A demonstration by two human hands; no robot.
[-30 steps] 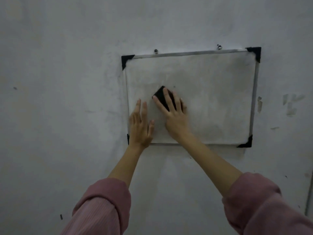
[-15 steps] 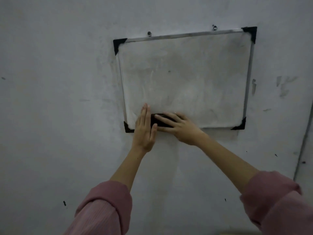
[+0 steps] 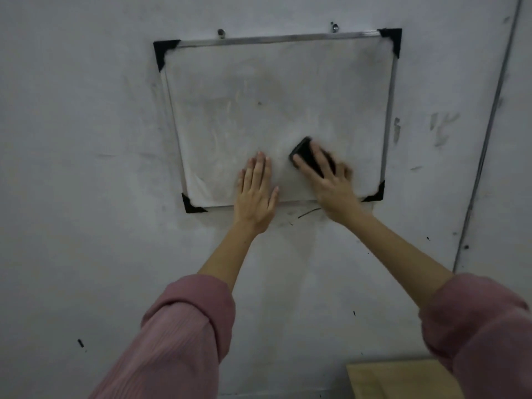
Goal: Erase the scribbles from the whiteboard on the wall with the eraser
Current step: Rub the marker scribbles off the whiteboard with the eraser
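Observation:
A whiteboard (image 3: 276,90) with a metal frame and black corner caps hangs on the grey wall. Its surface shows only faint grey smears and one small dark dot near the middle. My right hand (image 3: 331,182) presses a black eraser (image 3: 305,154) flat against the board's lower right part, fingers spread over it, blurred by motion. My left hand (image 3: 256,194) lies flat, fingers together, on the board's bottom edge, holding nothing.
A short black marker stroke (image 3: 309,212) marks the wall just under the frame. Two screws (image 3: 221,32) hold the board's top. A thin pipe (image 3: 489,133) runs down the wall at the right. A light wooden surface (image 3: 397,381) shows at the bottom right.
My right hand has slid the eraser from the board's bottom edge, beside my left hand, up and to the right. My left hand has moved a little right along the bottom edge.

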